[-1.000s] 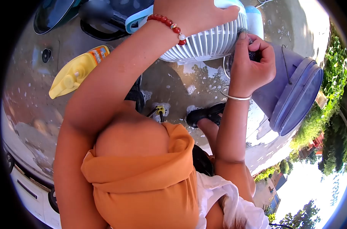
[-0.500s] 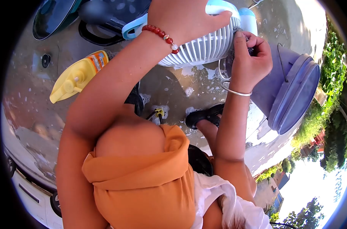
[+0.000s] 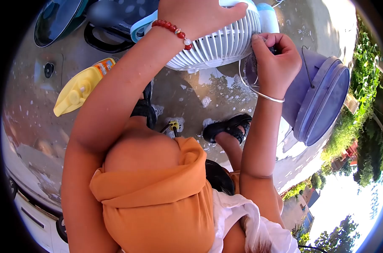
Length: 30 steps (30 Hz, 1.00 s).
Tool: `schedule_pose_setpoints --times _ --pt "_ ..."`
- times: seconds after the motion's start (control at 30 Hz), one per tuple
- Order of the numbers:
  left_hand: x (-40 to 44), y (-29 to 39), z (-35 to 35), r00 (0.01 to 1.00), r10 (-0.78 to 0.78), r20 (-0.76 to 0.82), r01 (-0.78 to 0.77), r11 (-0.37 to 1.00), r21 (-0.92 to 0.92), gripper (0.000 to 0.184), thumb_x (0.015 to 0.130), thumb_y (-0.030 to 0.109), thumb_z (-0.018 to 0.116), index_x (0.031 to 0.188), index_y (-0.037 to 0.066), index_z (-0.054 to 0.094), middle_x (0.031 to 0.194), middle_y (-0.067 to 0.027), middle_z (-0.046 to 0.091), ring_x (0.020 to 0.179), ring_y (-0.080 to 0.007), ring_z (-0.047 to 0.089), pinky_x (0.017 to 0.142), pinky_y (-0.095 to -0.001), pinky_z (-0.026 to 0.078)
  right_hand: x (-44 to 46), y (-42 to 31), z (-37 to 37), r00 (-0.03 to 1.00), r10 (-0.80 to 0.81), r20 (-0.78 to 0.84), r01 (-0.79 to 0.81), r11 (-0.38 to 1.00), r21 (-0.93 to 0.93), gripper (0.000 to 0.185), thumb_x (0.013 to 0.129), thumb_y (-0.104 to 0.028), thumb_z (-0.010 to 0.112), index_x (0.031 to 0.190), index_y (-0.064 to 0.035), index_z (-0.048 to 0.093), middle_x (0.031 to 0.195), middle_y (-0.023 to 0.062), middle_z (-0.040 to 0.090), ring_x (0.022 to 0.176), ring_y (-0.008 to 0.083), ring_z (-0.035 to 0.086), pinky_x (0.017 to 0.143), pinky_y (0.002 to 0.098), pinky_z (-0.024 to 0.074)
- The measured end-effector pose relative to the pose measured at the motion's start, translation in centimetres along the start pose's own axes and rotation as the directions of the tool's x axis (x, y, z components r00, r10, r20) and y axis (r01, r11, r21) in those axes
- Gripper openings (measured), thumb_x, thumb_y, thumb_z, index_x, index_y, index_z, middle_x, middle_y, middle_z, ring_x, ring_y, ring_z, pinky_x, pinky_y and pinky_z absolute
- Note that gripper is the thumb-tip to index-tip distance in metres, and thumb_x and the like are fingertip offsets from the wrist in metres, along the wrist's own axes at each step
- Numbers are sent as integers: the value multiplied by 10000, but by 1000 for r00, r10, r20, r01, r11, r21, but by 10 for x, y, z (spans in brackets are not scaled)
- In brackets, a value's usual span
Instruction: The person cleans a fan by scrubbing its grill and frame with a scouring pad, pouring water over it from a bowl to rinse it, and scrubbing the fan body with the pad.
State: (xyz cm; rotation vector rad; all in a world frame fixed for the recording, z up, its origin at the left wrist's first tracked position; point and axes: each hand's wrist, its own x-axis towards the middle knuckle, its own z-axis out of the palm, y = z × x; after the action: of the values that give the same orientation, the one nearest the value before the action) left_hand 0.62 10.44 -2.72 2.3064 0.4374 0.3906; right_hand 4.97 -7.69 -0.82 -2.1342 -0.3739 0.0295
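A white fan with a slatted guard and a light-blue rim stands on the wet ground at the top. My left hand, below a red bead bracelet, holds its upper edge with the thumb stretched out; the other fingers are mostly out of frame. At the fan's right side, my right hand pinches a dark, wet mesh scrubber between thumb and fingers, against the edge of the guard. A white cord hangs beside the scrubber.
A yellow bottle lies at the left, below a black-handled object and a dark green basin. Right of my right hand is a purple-grey bucket. My black shoes are on soapy ground near a small yellow-and-black item.
The fan and my left hand have shifted slightly left in view. My right hand has moved a little down along the guard's edge and turned, with the scrubber still pinched.
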Motion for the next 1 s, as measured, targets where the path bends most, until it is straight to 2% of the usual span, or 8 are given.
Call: schedule_pose_setpoints --times 0.13,0.23,0.3,0.5,0.7,0.77,0.87,1.0 --pt "-6 3 -1 998 -44 52 46 999 -27 384 812 455 686 801 74 734 805 -173 691 782 -367 678 704 -468 546 19 6 13 989 -142 -39 140 989 -56 176 737 -93 755 712 0 607 690 31 678 601 95 554 604 272 482" --pt "-10 6 -3 1000 -11 -2 11 1000 -24 382 812 451 686 789 72 728 803 -171 692 777 -364 680 707 -466 549 28 -2 16 994 -109 16 110 979 -174 194 738 -110 764 712 0 606 679 33 673 599 106 558 606 283 484" --pt "-5 8 -10 996 -53 71 55 998 -33 385 812 446 687 771 64 719 806 -174 692 781 -360 684 710 -467 550 22 -2 8 988 -151 36 155 973 -172 202 745 -93 766 700 -5 590 692 33 682 625 102 581 622 271 491" --pt "-15 5 2 1000 25 -5 -25 999 26 383 809 446 699 784 65 720 816 -171 690 797 -358 687 714 -466 554 0 -5 -4 999 -14 40 16 999 -38 210 752 -64 762 686 -1 573 700 33 686 651 89 591 635 248 490" --pt "-12 8 -2 1000 -11 27 11 1000 -1 390 809 444 703 789 55 721 822 -173 690 812 -354 690 731 -459 557 14 -5 2 988 -138 71 151 961 -232 214 750 -80 760 680 12 580 680 32 668 606 102 551 616 261 482" --pt "-9 4 -4 998 -34 62 35 999 -12 393 811 445 700 791 53 722 824 -174 692 814 -357 689 734 -458 555 3 1 -5 997 -61 42 64 995 -73 209 748 -41 759 675 3 569 702 38 677 638 93 576 639 254 496" --pt "-12 3 4 1000 2 4 -2 998 58 394 811 444 697 787 52 720 813 -175 687 808 -359 687 732 -460 555 -5 -8 -7 997 43 65 -40 998 -48 197 748 -17 744 673 -2 562 716 44 682 655 84 584 649 248 499" --pt "-16 8 2 1000 26 9 -26 999 35 385 808 439 701 779 56 716 817 -165 686 810 -352 685 727 -456 556 16 -3 1 997 -51 53 57 989 -136 201 740 -71 739 666 12 571 645 28 631 610 83 540 605 258 475"
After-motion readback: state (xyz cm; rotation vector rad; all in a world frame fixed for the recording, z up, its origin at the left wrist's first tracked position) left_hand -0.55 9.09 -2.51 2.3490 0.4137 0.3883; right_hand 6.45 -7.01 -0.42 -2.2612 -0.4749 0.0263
